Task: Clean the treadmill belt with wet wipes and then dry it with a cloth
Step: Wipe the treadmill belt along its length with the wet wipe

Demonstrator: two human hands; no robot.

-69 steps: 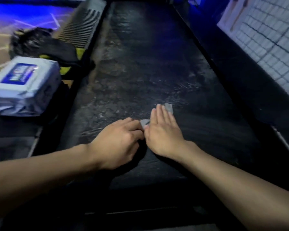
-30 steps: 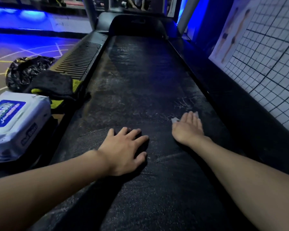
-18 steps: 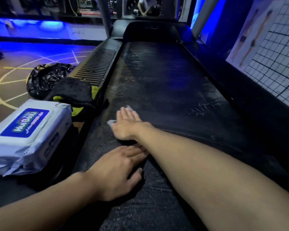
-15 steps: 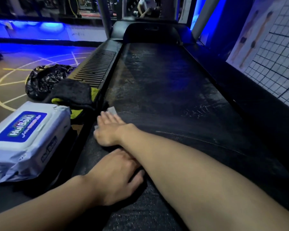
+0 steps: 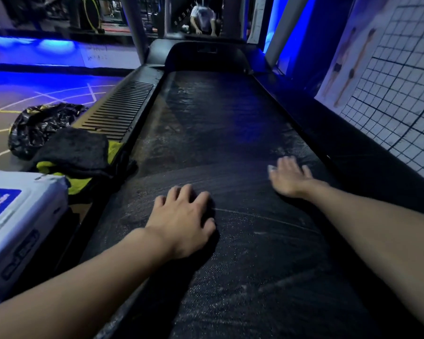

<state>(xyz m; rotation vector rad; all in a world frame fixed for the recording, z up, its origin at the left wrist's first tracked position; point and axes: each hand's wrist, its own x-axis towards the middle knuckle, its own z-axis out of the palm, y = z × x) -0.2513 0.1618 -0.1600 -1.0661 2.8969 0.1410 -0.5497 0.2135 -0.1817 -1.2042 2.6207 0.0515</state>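
Head view: wipes pack point(image 5: 22, 216) label cropped, unreadable.

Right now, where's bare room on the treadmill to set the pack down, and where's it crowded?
Free: belt from both hands up to the hood; also the strip between left hand and right hand, and the ribbed left rail. Crowded: left of the belt, where pack, cloth and bag bunch together.
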